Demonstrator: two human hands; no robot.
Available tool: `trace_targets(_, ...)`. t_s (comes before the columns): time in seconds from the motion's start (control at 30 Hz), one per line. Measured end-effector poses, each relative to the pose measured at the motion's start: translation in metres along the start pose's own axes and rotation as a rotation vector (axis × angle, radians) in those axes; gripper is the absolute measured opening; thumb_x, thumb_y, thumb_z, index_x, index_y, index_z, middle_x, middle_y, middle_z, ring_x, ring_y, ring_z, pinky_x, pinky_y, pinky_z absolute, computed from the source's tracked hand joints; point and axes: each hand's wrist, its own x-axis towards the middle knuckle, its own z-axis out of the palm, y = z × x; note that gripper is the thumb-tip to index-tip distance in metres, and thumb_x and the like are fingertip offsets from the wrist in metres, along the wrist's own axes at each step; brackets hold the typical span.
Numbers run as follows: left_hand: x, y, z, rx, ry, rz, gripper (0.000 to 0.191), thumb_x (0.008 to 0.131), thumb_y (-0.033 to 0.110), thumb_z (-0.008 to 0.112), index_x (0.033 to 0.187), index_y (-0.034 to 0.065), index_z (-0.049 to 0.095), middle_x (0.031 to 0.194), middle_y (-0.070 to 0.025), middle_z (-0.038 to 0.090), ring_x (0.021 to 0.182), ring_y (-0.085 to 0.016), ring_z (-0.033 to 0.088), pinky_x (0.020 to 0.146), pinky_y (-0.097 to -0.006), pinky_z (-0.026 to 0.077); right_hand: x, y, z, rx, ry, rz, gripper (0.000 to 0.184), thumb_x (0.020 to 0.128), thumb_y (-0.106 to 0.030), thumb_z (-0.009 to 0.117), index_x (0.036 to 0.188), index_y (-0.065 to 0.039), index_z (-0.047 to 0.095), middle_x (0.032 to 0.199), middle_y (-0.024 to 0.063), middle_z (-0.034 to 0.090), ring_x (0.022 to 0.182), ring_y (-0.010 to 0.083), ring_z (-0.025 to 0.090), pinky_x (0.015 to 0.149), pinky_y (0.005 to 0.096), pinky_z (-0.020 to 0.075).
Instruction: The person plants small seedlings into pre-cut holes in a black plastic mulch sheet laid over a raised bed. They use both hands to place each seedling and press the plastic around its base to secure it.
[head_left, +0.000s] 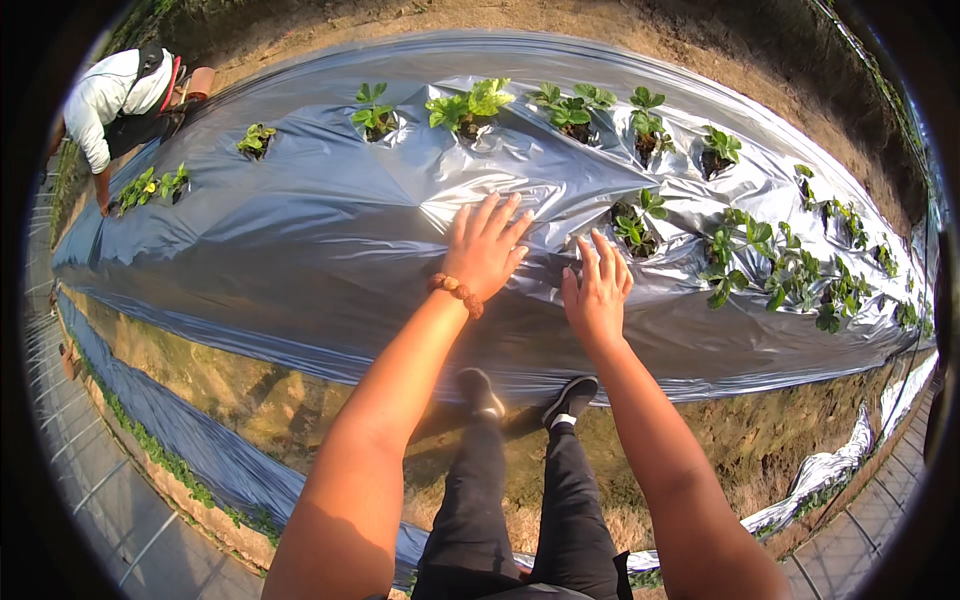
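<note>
Silvery plastic mulch film (300, 225) covers a raised bed in front of me, creased and shiny at the right. My left hand (487, 247), with a beaded bracelet (455, 294) at the wrist, lies palm down on or just over the film, fingers apart. To its right, my right hand (600, 289) has its fingertips at the film, fingers slightly bent, close to a leafy strawberry plant (636, 227) that stands in a hole. Neither hand holds anything. More strawberry plants (469, 109) poke through holes along the far side and in a cluster (780, 262) at the right.
At the upper left a co-worker (124, 97) bends over the bed's end, one hand by a small plant (150, 186). My shoes (574, 397) stand on the soil furrow (247, 390) against the bed. Bunched film (825, 472) lies at the lower right.
</note>
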Motion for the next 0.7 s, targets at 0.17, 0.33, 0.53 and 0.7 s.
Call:
trace_targets(0.17, 0.0, -0.001, 0.005, -0.072, 0.007, 0.022, 0.06, 0.101, 0.032, 0.072, 0.158, 0.0197, 0.057, 0.17, -0.0056, 0.048, 0.16, -0.03, 0.038, 0.131, -0.0594, 0.027, 0.038, -0.037, 0.022, -0.072, -0.048, -0.109, 0.058, 0.102, -0.033, 0.071, 0.154, -0.01, 0.058, 0.165, 0.0105, 0.051, 0.152, 0.0364, 0.044, 0.125, 0.0547, 0.0314)
trace_targets(0.33, 0.022, 0.014, 0.01, -0.309, 0.293, -0.098, 0.034, 0.093, 0.022, 0.077, 0.127, 0.0159, 0.078, 0.134, -0.0032, 0.073, 0.129, -0.029, 0.064, 0.113, -0.0519, 0.046, 0.05, -0.045, 0.026, -0.141, 0.03, 0.093, 0.042, 0.099, -0.032, 0.071, 0.137, -0.013, 0.071, 0.141, 0.0074, 0.065, 0.134, 0.0336, 0.055, 0.115, 0.0534, 0.0381)
trace_targets(0.53, 0.041, 0.022, 0.016, -0.366, 0.303, -0.079, 0.018, 0.09, 0.017, 0.077, 0.107, 0.0149, 0.081, 0.116, 0.0012, 0.074, 0.116, -0.027, 0.065, 0.103, -0.0504, 0.046, 0.062, -0.038, 0.028, -0.183, 0.206, 0.052, 0.013, 0.094, -0.029, 0.074, 0.102, -0.022, 0.081, 0.101, 0.0024, 0.073, 0.104, 0.0304, 0.065, 0.095, 0.0469, 0.0439)
trace_targets(0.7, 0.046, 0.021, 0.016, -0.245, 0.342, -0.025, 0.01, 0.087, 0.015, 0.076, 0.096, 0.0164, 0.079, 0.11, 0.003, 0.072, 0.113, -0.025, 0.064, 0.103, -0.0483, 0.043, 0.063, -0.035, 0.025, -0.173, 0.212, -0.026, 0.004, 0.09, -0.025, 0.074, 0.091, -0.022, 0.076, 0.097, 0.0017, 0.069, 0.103, 0.0296, 0.063, 0.092, 0.0446, 0.0454)
